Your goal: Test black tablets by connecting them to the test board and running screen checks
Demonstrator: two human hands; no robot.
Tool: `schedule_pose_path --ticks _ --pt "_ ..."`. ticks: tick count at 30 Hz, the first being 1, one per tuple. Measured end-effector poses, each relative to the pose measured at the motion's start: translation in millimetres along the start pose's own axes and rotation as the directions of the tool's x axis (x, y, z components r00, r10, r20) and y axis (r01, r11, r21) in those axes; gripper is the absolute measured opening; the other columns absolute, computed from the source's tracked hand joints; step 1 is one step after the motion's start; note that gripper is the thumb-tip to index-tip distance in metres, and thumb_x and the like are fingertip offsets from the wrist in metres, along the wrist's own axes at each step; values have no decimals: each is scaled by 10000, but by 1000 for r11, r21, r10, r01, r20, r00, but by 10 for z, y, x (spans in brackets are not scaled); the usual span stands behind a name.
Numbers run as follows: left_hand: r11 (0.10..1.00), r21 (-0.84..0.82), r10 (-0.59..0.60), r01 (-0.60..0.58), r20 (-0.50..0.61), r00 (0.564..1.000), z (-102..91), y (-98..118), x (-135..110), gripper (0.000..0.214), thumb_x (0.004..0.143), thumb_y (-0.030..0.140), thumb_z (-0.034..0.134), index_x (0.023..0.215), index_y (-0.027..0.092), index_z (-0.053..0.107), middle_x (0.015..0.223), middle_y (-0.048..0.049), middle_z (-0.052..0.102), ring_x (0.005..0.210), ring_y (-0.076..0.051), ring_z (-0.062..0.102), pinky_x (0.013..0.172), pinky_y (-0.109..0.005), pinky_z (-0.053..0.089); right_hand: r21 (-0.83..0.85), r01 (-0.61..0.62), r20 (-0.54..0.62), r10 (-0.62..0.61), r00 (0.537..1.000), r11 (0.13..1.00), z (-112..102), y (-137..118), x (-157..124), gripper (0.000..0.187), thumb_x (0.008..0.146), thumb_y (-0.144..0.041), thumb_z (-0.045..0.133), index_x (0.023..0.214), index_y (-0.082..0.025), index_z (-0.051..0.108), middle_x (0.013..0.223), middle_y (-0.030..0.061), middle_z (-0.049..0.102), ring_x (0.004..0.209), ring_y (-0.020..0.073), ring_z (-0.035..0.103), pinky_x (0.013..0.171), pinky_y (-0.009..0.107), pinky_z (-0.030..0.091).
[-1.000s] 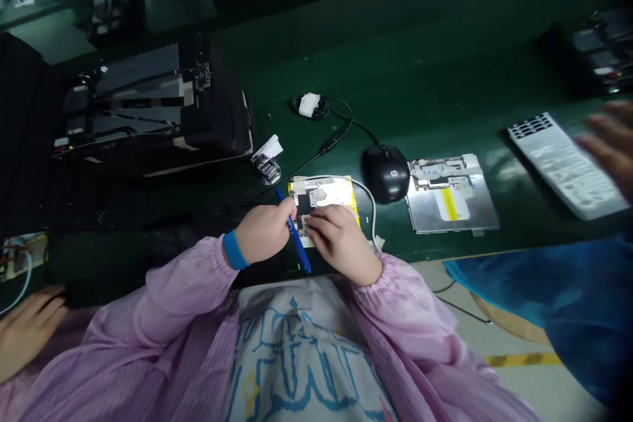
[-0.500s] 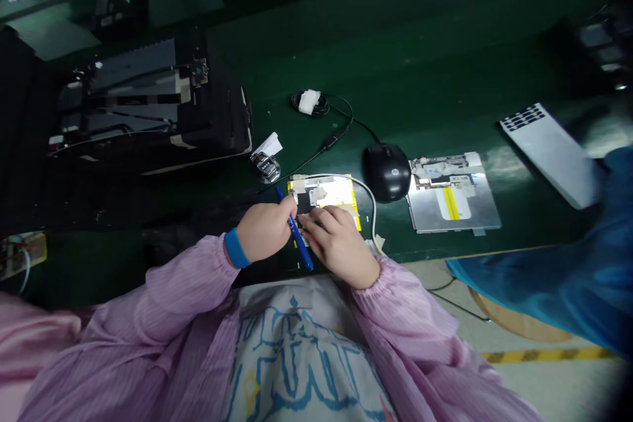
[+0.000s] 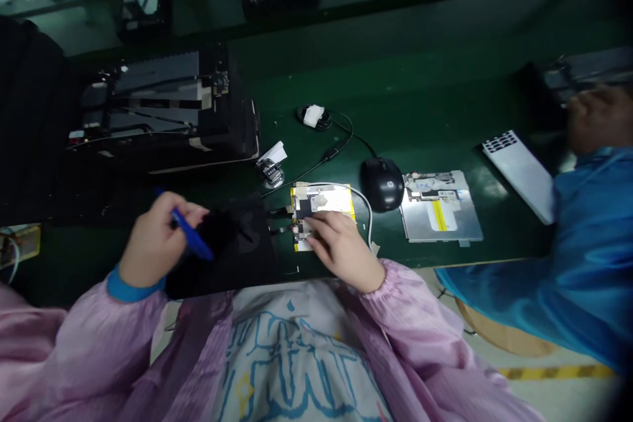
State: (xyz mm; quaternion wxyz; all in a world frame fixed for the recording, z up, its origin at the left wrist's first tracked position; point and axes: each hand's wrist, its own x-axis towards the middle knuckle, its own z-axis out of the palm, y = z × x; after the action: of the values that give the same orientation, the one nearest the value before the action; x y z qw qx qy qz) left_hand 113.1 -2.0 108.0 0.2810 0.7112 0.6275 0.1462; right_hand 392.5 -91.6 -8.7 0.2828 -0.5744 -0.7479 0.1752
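Observation:
My left hand [image 3: 157, 237] is closed round a blue pen [image 3: 195, 237], over the left part of a flat black panel [image 3: 254, 247]. On the panel's right side, short cables lead to a circuit board with a yellow-edged, silvery battery [image 3: 341, 194]. My right hand [image 3: 343, 247] rests on this assembly, with its index finger and thumb apart near the board's left side. What lies under the palm is hidden. A white cable [image 3: 368, 201] curves from the board's top edge round the right hand.
A black mouse [image 3: 382, 184] and an opened silver device [image 3: 445, 211] lie to the right. Nearby are a coiled cable [image 3: 324, 120] and a small metal-and-black object [image 3: 270, 173]. A black box [image 3: 198, 145] stands left. At right, a co-worker's blue sleeve [image 3: 593, 231] is beside a white slab [image 3: 521, 175].
My left hand has moved left with the pen, away from the board and over the black panel. My right hand stays on the board. A co-worker's hand now shows at right.

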Motion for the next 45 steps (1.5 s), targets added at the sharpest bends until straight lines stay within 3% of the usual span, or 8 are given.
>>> schedule_pose_path --ticks 3,7,16,22,27,32,38,45 --pt "959 217 -129 181 -236 963 -198 -330 -165 187 867 349 516 852 223 379 1078 -99 689 1006 -265 649 866 -387 488 14 -51 -102 52 993 999 -8 77 95 302 909 -310 525 1170 -157 536 1204 165 596 1131 297 531 941 462 429" --pt "893 353 -229 278 -175 958 -212 -656 -296 185 866 371 464 873 223 353 1235 -165 587 1138 -348 564 932 -468 443 -139 -83 -96 70 993 987 74 130 188 302 907 -332 527 1149 -151 519 1301 182 568 1206 329 508 924 484 406" --pt "934 167 -268 316 -255 929 -141 -1033 -244 195 785 394 536 803 242 416 686 -11 524 610 -227 541 618 -342 416 -356 39 -93 -77 993 934 210 107 151 327 931 -329 481 1147 -88 528 1258 218 597 1256 338 491 961 460 444" --pt "975 -171 -194 144 -325 926 -212 -1214 -230 212 730 377 614 751 228 464 779 -31 609 717 -219 603 705 -365 464 -384 7 -104 -51 993 923 250 94 172 384 914 -369 495 1177 -91 533 1172 208 636 1120 344 580 892 471 483" --pt "835 -548 -172 -52 -350 921 -196 -1433 -123 288 694 355 685 721 214 435 816 -45 663 769 -216 627 721 -371 496 -233 -44 -207 -6 978 971 272 138 167 371 899 -368 514 1177 -123 538 1078 176 664 979 307 631 820 465 516" --pt "816 -558 -135 -152 -439 888 -101 -1451 -81 293 724 347 698 706 206 442 827 -46 683 775 -201 632 728 -357 496 -168 64 -357 -121 926 984 189 -390 124 314 898 -286 522 1194 -184 549 1202 161 600 1185 321 529 954 541 449" --pt "814 -501 -25 -293 -534 845 67 -1518 -74 327 760 407 685 727 207 428 854 -45 681 777 -187 630 752 -358 490 -180 459 223 -418 880 870 391 -1214 183 298 898 -378 563 1182 -298 613 1406 48 520 1376 353 330 1109 670 176" --pt "795 -468 57 -385 -575 816 207 -1609 -86 289 818 362 652 744 213 415 849 -44 684 802 -183 639 774 -363 482 -313 269 192 -216 957 911 465 -1273 381 647 847 -529 585 1392 -202 463 1541 172 300 1438 446 136 1054 738 187"
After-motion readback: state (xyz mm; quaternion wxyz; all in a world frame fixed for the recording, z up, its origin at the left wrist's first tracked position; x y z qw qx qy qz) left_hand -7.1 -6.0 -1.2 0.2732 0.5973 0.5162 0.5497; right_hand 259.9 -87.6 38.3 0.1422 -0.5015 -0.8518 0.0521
